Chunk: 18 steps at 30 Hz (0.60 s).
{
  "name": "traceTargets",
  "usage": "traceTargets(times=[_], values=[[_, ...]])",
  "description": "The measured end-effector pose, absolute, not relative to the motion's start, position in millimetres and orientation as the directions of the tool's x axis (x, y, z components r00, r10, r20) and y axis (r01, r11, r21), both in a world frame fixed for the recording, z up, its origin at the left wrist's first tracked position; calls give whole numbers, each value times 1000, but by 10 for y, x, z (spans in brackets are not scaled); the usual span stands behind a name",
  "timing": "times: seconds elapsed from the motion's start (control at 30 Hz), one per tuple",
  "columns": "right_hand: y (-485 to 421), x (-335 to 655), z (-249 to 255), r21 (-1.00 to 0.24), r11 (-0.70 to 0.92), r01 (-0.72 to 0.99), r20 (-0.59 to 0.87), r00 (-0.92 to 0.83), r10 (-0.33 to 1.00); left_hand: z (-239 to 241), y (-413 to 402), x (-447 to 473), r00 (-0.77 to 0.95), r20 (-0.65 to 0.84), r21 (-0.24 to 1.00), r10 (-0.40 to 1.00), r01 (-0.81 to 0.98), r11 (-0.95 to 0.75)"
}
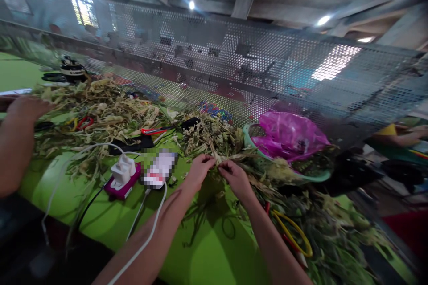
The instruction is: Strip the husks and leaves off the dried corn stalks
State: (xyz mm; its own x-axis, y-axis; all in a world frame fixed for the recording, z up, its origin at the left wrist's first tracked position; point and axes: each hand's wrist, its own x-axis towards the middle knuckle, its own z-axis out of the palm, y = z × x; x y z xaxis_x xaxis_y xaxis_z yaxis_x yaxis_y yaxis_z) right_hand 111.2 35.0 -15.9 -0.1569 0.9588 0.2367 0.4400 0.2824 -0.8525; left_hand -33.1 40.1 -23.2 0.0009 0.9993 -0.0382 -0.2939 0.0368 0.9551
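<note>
My left hand (pixel 200 170) and my right hand (pixel 235 177) are close together over the green table, fingertips pinched. Between them runs a dry, pale plant stalk (pixel 218 158), gripped from both sides. Just beyond my hands lies a heap of dried plant scraps (pixel 214 136). To the left of my left forearm rests a phone (pixel 159 168) with a white cable plugged in. Near my right forearm are scissors with yellow and red handles (pixel 294 231), partly buried in greener plant stalks (pixel 334 236).
A purple power strip (pixel 123 187) holds white chargers (pixel 123 170). A green basket (pixel 316 177) with a pink plastic bag (pixel 294 136) stands at right. A perforated metal screen (pixel 200 62) runs behind the table. Another person's arm (pixel 18 142) reaches in at left, near more dried plants (pixel 113 107).
</note>
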Motion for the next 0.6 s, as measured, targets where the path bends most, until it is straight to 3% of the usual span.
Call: traceTargets(times=[0.2, 0.43, 0.6], values=[[374, 1170, -155, -752, 329, 571, 337, -96, 937, -253, 401, -312, -21, -73, 942, 997, -331, 62], [399, 1195, -264, -381, 167, 909, 293, -53, 955, -265, 415, -330, -108, -76, 957, 991, -286, 42], [377, 1198, -232, -362, 129, 923, 321, -7, 947, -242, 441, -365, -163, -86, 964, 983, -264, 41]])
